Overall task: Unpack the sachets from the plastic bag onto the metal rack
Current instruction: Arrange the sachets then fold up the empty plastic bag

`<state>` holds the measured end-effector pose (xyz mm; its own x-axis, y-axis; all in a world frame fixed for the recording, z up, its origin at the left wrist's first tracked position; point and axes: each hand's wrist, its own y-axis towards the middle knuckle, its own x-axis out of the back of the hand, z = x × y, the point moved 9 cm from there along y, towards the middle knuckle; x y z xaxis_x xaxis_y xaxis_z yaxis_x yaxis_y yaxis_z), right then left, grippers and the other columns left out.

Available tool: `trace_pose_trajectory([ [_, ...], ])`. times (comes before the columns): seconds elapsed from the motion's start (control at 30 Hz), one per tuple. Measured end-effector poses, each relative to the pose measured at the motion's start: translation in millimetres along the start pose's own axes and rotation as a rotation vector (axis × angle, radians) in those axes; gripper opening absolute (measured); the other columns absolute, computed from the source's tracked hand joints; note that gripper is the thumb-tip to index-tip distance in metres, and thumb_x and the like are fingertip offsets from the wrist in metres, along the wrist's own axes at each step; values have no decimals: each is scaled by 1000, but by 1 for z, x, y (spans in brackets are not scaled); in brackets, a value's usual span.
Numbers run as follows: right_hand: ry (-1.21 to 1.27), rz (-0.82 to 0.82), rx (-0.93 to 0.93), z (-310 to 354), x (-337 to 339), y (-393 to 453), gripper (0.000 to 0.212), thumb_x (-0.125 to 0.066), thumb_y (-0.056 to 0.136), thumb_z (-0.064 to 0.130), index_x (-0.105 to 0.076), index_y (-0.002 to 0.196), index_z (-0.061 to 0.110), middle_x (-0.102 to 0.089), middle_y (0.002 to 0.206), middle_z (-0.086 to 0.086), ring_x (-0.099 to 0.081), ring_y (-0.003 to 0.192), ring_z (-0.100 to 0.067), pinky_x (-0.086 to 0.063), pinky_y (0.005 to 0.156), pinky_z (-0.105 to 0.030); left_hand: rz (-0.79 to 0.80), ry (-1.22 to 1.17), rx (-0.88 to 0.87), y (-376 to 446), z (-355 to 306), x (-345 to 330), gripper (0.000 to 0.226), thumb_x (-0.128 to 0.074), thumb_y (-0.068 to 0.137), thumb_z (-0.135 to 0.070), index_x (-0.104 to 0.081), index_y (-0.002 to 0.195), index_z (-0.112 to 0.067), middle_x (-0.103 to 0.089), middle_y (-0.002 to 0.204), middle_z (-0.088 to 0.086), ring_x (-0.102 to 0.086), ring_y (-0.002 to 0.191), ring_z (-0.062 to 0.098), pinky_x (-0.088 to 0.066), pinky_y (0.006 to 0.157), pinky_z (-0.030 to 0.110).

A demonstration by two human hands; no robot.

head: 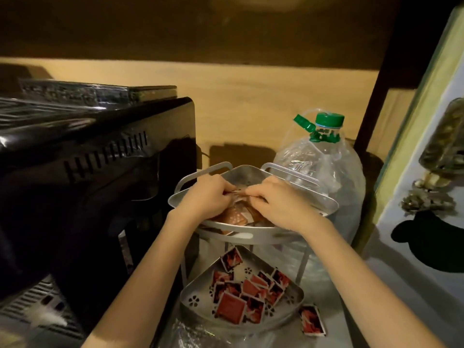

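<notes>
Your left hand (206,197) and right hand (273,199) both pinch one crinkly plastic bag (238,214) over the two-tier metal rack (329,204); a dozen-odd flat square sachets (229,307) lie below.

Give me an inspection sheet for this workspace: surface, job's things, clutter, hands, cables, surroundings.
Surface: two-tier metal rack; counter under it dim.
Job's things: orange sachets in a plastic bag on the upper tray; red sachets spread on the lower tray; one red sachet lies off the tray to the right.
Clutter: large clear water bottle with green cap behind the rack.
Hands: left hand and right hand both pinch the bag's top.
Cables: nothing seen.
Surroundings: black appliance left, pale wall behind, white door with decorations right.
</notes>
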<state>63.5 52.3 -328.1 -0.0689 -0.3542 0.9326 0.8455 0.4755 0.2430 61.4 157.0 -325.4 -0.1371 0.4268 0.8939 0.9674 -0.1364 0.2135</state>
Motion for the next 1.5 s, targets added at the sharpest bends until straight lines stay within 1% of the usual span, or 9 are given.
trace_pose_trajectory([
  [0.17, -2, 182, -26, 4, -5, -8, 36, -30, 96, 29, -53, 124, 34, -48, 130, -6, -35, 123, -21, -27, 101, -40, 110, -69, -3, -4, -6, -9, 32, -40, 95, -30, -61, 118, -24, -65, 111, 2, -57, 91, 10, -45, 80, 23],
  [0.3, 225, 69, -32, -6, 12, -15, 44, -37, 93, 20, -41, 135, 34, -48, 138, 0, -47, 121, -17, -40, 98, -33, -22, -101, -117, -10, -26, 3, 33, -43, 94, -26, -56, 124, -20, -63, 120, 1, -56, 104, 11, -43, 79, 19],
  [0.47, 409, -146, -29, -25, 47, -47, 39, -49, 90, 21, -49, 126, 36, -58, 123, 10, -51, 115, -5, -43, 98, -29, -212, -254, -429, -34, -85, 20, 31, -48, 92, -20, -57, 122, -19, -65, 117, -2, -58, 103, 5, -46, 86, 19],
  [0.63, 611, -415, -67, -51, 76, -104, 34, -54, 90, 16, -51, 120, 33, -63, 112, 13, -58, 102, 0, -46, 84, -11, -327, -324, -587, -60, -128, -1, 32, -55, 88, -21, -57, 120, -21, -61, 112, -7, -52, 100, -1, -40, 83, 10],
  [0.83, 763, -533, -195, -99, 33, -166, 36, -54, 87, 4, -54, 112, 30, -66, 102, 3, -62, 97, -9, -49, 86, -21, -174, -493, -695, -84, -159, -78, 32, -57, 87, -20, -55, 119, -19, -58, 117, -3, -53, 109, 5, -44, 91, 20],
  [1.03, 774, -404, -468, -166, -75, -203, 42, -56, 86, 2, -52, 106, 38, -63, 104, 5, -61, 95, -1, -47, 81, -13, 86, -504, -506, -79, -129, -211, 46, -56, 87, -32, -43, 130, -28, -48, 130, -5, -43, 119, 1, -36, 100, 19],
  [1.17, 725, -312, -594, -200, -133, -215, 45, -61, 83, 2, -49, 108, 37, -62, 101, 7, -58, 90, 8, -43, 79, -7, 258, -403, -350, -82, -100, -293, 57, -55, 87, -30, -33, 139, -17, -33, 146, 7, -29, 134, 14, -24, 113, 29],
  [1.33, 681, -160, -719, -231, -187, -208, 44, -60, 84, 5, -51, 127, 10, -58, 120, -6, -54, 111, -14, -42, 96, -24, 292, -233, -325, -83, -88, -344, 62, -43, 77, -35, -45, 130, -4, -50, 133, 19, -49, 123, 32, -29, 105, 33],
  [1.5, 582, 39, -726, -242, -222, -192, 48, -56, 86, 12, -46, 133, 12, -55, 128, -16, -53, 119, -28, -44, 100, -42, 267, -103, -274, -83, -80, -375, 52, -42, 80, -31, -55, 121, -3, -58, 124, 21, -55, 115, 35, -39, 94, 49],
])
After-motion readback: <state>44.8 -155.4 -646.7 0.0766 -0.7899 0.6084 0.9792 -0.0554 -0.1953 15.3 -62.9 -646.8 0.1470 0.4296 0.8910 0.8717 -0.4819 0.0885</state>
